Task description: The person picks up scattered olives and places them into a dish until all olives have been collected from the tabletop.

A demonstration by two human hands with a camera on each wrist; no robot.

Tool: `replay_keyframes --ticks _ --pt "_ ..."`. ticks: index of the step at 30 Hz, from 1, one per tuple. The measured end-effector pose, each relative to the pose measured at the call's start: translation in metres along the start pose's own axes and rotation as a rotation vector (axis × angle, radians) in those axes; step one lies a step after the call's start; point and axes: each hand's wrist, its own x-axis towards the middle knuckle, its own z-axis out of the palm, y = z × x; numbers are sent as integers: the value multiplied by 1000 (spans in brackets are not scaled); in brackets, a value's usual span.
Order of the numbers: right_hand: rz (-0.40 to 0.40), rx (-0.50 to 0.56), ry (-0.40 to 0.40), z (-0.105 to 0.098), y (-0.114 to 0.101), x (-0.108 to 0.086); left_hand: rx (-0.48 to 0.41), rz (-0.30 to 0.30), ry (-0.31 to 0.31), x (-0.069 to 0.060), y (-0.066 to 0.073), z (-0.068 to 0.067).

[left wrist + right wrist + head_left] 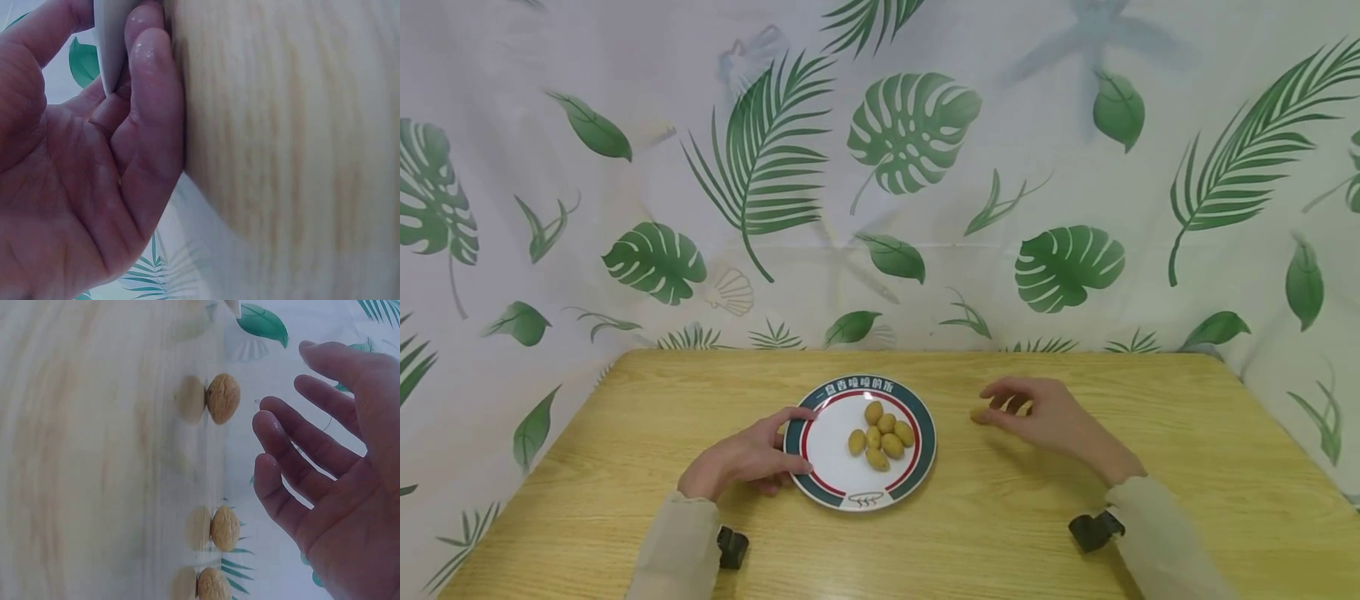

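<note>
Head view: the plate [831, 432] holds clustered small yellowish ovals [875, 437].

Pale backdrop [970, 271] with green leaf prints [914, 132] and faint shells [731, 291] behind a yellowish wood-grain table [970, 533]

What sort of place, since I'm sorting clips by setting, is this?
Probably an indoor recording corner, perhaps makeshift: a wooden table, a leaf-print backdrop behind it and at its sides, and a black device at each wrist.
</note>
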Motion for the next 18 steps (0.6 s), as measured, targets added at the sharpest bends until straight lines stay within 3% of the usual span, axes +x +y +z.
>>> replay_keyframes --ticks 10,18 --pt "8 -17 -47 1 7 0 0 3 10 0 0 0" --pt "60 -42 -85 4 6 5 -2 -2 12 -1 1 1"
